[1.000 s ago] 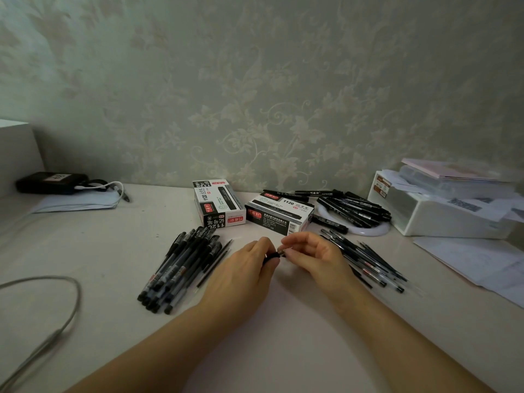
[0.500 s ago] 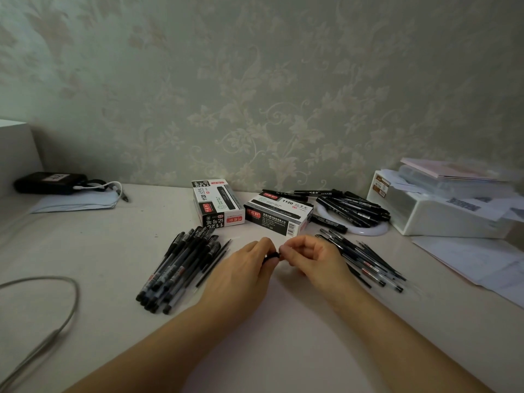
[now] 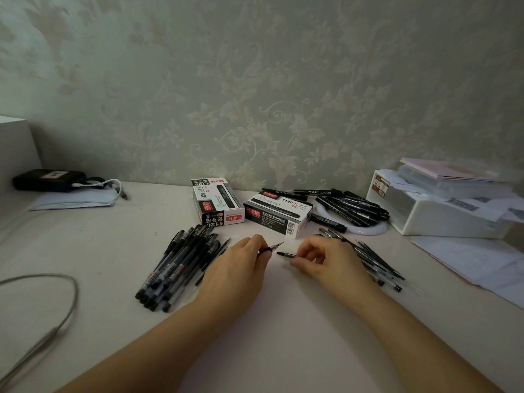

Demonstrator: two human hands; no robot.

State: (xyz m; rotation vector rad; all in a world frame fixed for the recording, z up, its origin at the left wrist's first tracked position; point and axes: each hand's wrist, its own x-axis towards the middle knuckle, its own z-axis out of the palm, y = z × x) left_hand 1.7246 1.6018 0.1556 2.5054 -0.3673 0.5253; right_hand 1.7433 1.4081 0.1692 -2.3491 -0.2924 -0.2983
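Head view shows the pen point(image 3: 273, 247) above the table point(image 3: 283, 330), pinched in the left hand point(image 3: 238, 268) grip, its long axis slanting with the bare tip aimed up-right, while the right hand point(image 3: 326, 260) pinches a small dark piece point(image 3: 285, 254), seemingly its cap, just apart and pointing left, so the two are likely not yet joined.

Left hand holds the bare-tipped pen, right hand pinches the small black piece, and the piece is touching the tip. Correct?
No: the head view shows the small black piece clear of the pen tip, a gap between; the left hand holds the pen, the right hand pinches the piece.
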